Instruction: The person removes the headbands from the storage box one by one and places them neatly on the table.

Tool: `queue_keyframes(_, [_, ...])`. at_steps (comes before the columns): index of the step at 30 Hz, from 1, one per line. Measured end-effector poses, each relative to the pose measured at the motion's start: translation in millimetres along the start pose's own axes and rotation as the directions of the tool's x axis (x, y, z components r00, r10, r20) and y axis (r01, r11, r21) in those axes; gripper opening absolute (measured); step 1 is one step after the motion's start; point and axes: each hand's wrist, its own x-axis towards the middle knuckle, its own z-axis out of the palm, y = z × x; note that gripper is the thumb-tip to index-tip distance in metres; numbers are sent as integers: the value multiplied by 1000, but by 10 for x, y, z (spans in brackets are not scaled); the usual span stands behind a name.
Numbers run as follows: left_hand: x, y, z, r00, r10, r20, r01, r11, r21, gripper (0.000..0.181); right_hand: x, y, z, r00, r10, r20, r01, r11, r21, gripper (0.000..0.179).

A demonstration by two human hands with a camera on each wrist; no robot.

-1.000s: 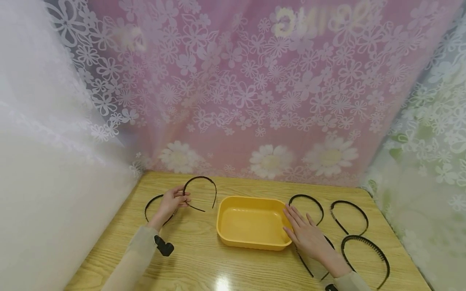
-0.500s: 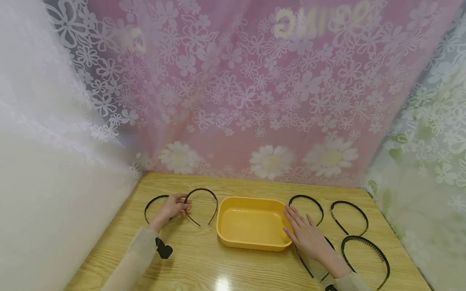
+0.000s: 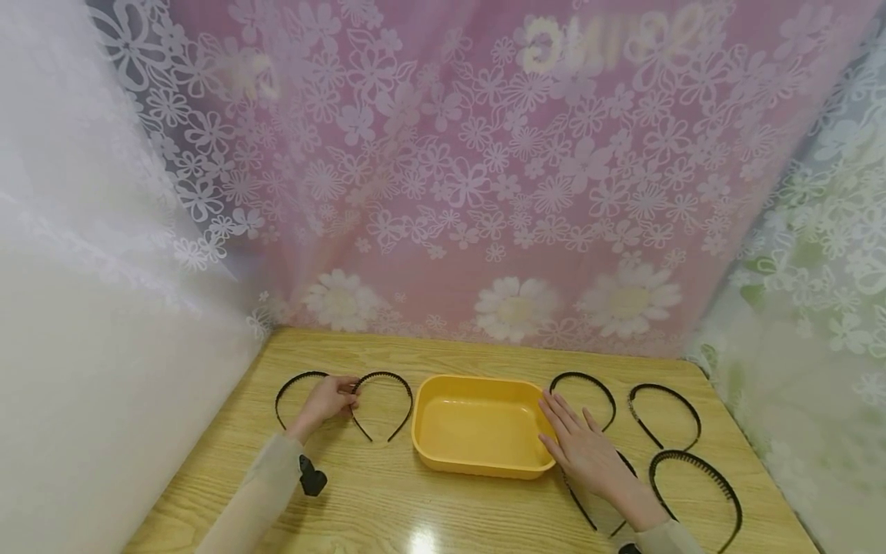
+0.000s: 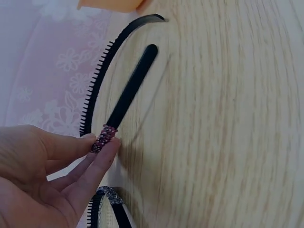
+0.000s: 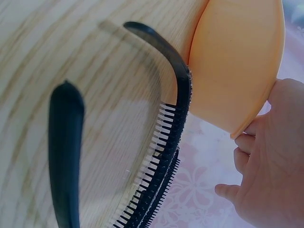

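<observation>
My left hand (image 3: 325,404) pinches a black toothed headband (image 3: 383,375) by one arm, left of a yellow plastic box (image 3: 484,466). In the left wrist view, thumb and fingers hold the headband's pink glittery band (image 4: 104,137), and both its tips point away from the hand. A second headband (image 3: 280,400) lies partly hidden behind the left hand. My right hand (image 3: 588,454) rests on the box's right rim with fingers extended. Inside the box only its bare yellow floor shows.
Several more black headbands lie on the wooden table (image 3: 374,508) to the right: one behind the right hand (image 3: 584,375), one partly under the right forearm (image 3: 580,504), two farther right (image 3: 666,387). Floral curtains (image 3: 443,192) enclose the back and sides.
My left hand has lowered the headband slightly toward the table, its tips swinging nearer to the front. The right hand and the box have stayed in place.
</observation>
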Motion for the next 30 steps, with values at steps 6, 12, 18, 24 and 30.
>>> queue_keyframes(6, [21, -32, 30, 997, 47, -55, -38, 988, 149, 40, -3, -16, -17, 1000, 3, 9, -3, 1000, 1, 64])
queue_keyframes(12, [28, -30, 62, 989, 111, -100, -81, 961, 265, 32, 1, -22, -25, 1000, 4, 14, -4, 1000, 0, 64])
queue_keyframes(18, [55, -66, 93, 981, 156, -116, -111, 939, 326, 28, 3, -13, -15, 1000, 4, 9, -3, 1000, -8, 64])
queue_keyframes(24, [76, -78, 104, 983, 146, -112, -102, 940, 326, 32, 0, -21, -20, 1000, -3, 0, 3, 1000, -10, 64])
queue_keyframes(30, [94, -81, 97, 981, 142, -131, -92, 939, 331, 31, -12, -5, -8, 997, -44, -64, 43, 999, -12, 63])
